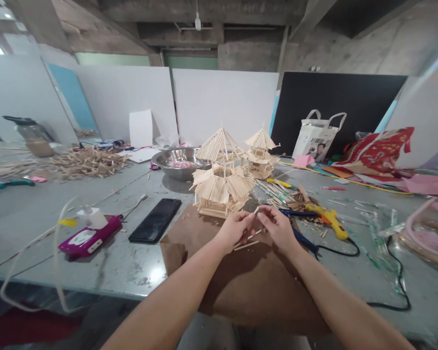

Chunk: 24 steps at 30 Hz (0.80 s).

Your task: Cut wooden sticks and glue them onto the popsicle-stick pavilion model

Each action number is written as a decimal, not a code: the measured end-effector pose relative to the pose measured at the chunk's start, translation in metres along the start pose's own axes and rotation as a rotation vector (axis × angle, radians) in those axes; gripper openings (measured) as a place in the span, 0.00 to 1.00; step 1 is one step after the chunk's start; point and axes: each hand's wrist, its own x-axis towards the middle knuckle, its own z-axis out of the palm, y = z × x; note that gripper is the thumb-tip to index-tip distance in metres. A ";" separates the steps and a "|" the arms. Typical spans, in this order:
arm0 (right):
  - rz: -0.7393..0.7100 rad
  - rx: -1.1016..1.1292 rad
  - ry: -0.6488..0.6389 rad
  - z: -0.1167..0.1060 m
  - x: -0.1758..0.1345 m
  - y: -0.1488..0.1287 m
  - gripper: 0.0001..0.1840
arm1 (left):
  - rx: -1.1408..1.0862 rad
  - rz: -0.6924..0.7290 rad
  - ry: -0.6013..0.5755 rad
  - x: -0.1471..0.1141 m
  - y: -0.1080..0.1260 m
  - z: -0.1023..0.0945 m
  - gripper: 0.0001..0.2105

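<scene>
Near the front edge of the tabletop (126,267), over a brown sheet (248,287), pinches a small stick (256,210) with left hand (240,226) and right hand (277,226), fingers almost closed around it. Just below, sees loose sticks (246,246). Toward the back edge, sees a stick house (219,190).

Your left hand (237,229) and right hand (276,226) cover most of the small stick (256,210) at your fingertips, so you can't judge its length. Your right hand and wrist also block part of the blue tool (303,241). The front model (224,188) hides some of the rear model (262,159) and the right side of the steel bowl (167,170) (you'll find its pinkish bits (180,164) too small to name). You can't read the white bag's (305,136) smaller print, and the right edge cuts off the pink-rimmed item (428,234).
</scene>
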 end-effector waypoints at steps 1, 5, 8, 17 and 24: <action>0.056 0.067 -0.040 -0.001 0.002 0.001 0.15 | 0.023 -0.007 -0.022 0.000 -0.001 0.000 0.17; 0.160 0.197 -0.087 -0.004 0.005 0.001 0.14 | 0.086 -0.027 -0.060 -0.001 -0.002 -0.001 0.18; 0.176 0.245 -0.015 -0.007 0.005 0.000 0.14 | 0.124 -0.047 -0.049 -0.002 -0.001 0.000 0.18; 0.198 0.364 -0.017 -0.009 0.008 0.005 0.14 | 0.163 -0.030 -0.065 -0.004 -0.001 0.001 0.16; 0.216 0.459 0.078 -0.011 0.010 0.006 0.14 | 0.213 0.000 -0.017 -0.003 -0.001 -0.002 0.15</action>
